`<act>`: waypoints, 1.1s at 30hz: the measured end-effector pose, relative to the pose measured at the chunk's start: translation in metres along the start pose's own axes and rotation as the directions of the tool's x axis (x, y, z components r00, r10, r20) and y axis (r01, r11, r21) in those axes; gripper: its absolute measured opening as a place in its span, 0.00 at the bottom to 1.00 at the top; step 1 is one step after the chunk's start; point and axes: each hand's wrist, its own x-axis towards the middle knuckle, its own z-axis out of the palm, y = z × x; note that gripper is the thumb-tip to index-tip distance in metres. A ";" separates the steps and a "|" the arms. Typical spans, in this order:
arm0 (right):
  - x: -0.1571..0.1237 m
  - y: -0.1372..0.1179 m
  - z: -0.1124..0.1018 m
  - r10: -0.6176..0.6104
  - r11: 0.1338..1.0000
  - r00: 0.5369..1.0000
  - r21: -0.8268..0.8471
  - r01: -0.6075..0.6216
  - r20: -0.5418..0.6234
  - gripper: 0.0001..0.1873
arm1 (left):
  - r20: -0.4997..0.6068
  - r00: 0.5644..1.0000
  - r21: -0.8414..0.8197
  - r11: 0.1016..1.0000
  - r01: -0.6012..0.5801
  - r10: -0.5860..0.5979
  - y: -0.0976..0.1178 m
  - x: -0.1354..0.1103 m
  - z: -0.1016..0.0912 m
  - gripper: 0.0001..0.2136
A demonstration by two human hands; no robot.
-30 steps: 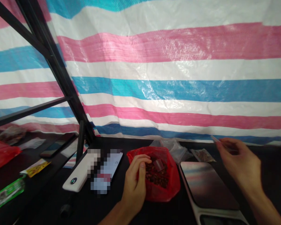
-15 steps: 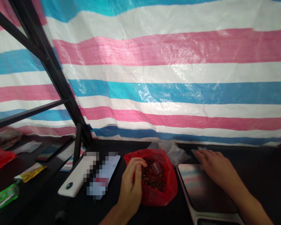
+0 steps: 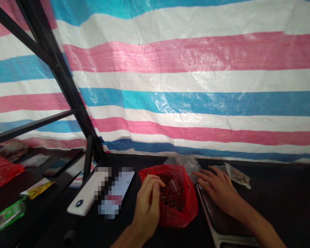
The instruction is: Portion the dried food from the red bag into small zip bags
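My left hand is curled over the left rim of a red plastic bag, thumb and fingers pinching its edge. Brown dried pieces fill the bag, and a small clear plastic cup lies on them. Fingers spread, my right hand is over the far part of a flat scale and holds nothing. Its fingertips are close to crumpled clear plastic bags behind the red bag. A small clear packet with brownish contents lies just beyond the right hand.
Left of the red bag lie a phone with a lit screen and a white device. Farther left are a green packet, a yellow packet and another red bag. A black metal frame stands before a striped sheet.
My right hand has moved left, off the small packet and towards the crumpled clear bags, its fingers spreading. The packet now shows on the table. My left hand stays on the red bag's rim.
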 end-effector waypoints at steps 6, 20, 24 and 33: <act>-0.001 -0.006 -0.002 -0.010 1.000 1.000 -0.011 0.011 0.025 0.24 | 0.024 0.999 -0.007 1.000 -0.023 0.024 0.002 0.000 0.001 0.15; -0.007 -0.032 -0.007 -0.142 0.989 0.986 0.053 0.137 0.087 0.23 | 0.062 0.997 0.022 0.999 -0.041 0.039 0.001 0.000 -0.001 0.15; -0.008 -0.034 -0.007 -0.161 0.986 0.985 0.044 0.158 0.058 0.22 | 0.071 0.997 0.044 0.998 -0.040 0.037 -0.001 -0.001 -0.001 0.15; -0.013 -0.039 -0.001 -0.187 0.980 0.979 0.090 0.180 0.077 0.18 | 0.039 0.996 0.064 0.995 -0.079 0.077 0.002 -0.001 -0.003 0.14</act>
